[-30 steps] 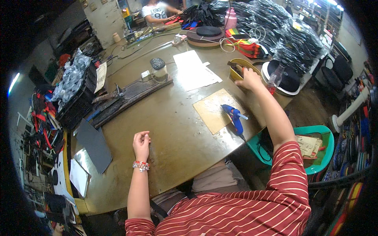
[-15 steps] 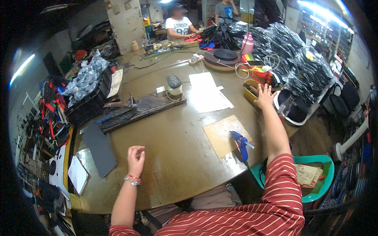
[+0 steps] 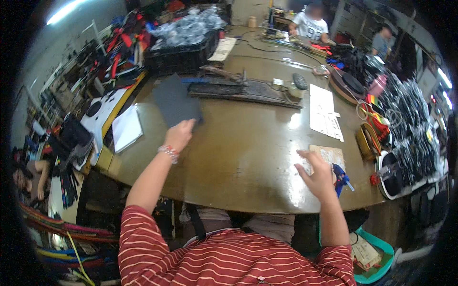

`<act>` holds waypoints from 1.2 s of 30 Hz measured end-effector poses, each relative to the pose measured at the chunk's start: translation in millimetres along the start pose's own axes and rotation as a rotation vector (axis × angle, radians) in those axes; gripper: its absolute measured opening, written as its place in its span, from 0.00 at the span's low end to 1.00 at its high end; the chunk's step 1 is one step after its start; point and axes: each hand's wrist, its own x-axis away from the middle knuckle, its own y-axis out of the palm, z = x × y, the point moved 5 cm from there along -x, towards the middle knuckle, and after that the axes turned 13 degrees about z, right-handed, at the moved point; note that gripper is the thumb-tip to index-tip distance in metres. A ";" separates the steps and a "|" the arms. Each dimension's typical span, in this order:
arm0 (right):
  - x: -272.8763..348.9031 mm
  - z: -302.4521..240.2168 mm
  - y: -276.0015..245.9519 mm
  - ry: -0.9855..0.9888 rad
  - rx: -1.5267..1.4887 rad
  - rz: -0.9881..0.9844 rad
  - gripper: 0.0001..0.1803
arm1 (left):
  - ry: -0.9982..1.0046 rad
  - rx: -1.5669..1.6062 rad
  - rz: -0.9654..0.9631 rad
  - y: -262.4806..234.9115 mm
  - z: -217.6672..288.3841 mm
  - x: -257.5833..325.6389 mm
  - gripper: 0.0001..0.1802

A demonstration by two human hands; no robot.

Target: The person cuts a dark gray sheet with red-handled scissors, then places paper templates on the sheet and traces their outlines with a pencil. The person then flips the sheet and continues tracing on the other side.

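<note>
At the left of the table, my left hand [image 3: 181,135] is closed at the near edge of a dark grey flat sheet [image 3: 176,101], fingers pinched against it. The sheet's near corner is a little blurred. My right hand [image 3: 317,174] hovers over the table on the right, with nothing in it and thumb and fingers apart. Beside and partly behind that hand lie a tan board [image 3: 334,155] and a blue glue gun [image 3: 339,177] with a pale glue stick in its rear.
A long dark board [image 3: 238,94] with tools lies past the sheet. White papers [image 3: 127,127] are at the left edge, and paper patterns [image 3: 324,107] at the right. A yellow container [image 3: 366,142], a black crate [image 3: 183,56] and a teal basin [image 3: 385,248] stand around. Another person [image 3: 311,26] sits across the table.
The view has turned left. My left hand has reached forward to the grey sheet and closed on its edge. My right hand has come back from the yellow container toward the glue gun.
</note>
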 end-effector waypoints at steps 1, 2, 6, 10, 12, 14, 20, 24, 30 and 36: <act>6.7 -1.1 18.9 0.069 -0.051 -0.100 0.17 | 0.061 0.033 0.081 -3.4 19.2 -9.2 0.19; 15.6 1.5 39.4 0.226 -0.176 -0.223 0.19 | 0.048 0.034 0.058 -3.7 38.5 -14.6 0.18; 59.4 -0.3 108.1 0.848 -0.757 -0.421 0.37 | -0.050 0.361 0.008 -32.7 124.5 -13.1 0.20; 75.7 13.0 138.7 1.053 -0.993 -0.182 0.43 | -0.024 0.640 -0.210 -47.6 144.3 -13.4 0.24; 78.0 23.5 144.0 1.097 -1.014 -0.140 0.47 | -0.066 0.651 -0.104 -41.9 101.0 -30.4 0.22; 79.0 27.9 147.0 1.089 -0.990 -0.161 0.47 | -0.108 0.395 -0.018 -24.4 38.9 -41.8 0.25; 72.3 23.5 155.7 1.008 -0.949 -0.081 0.48 | -0.455 0.128 -0.262 42.5 -68.8 6.6 0.34; 71.6 33.9 145.6 1.053 -0.861 -0.044 0.47 | -0.586 0.272 -0.222 34.5 -77.1 11.1 0.27; 64.0 43.3 131.5 1.048 -1.016 -0.028 0.40 | -0.747 0.939 -0.193 46.3 -92.6 -21.6 0.10; 77.5 64.9 134.5 1.080 -0.918 0.024 0.35 | -0.295 0.331 0.035 85.2 -104.5 -37.5 0.14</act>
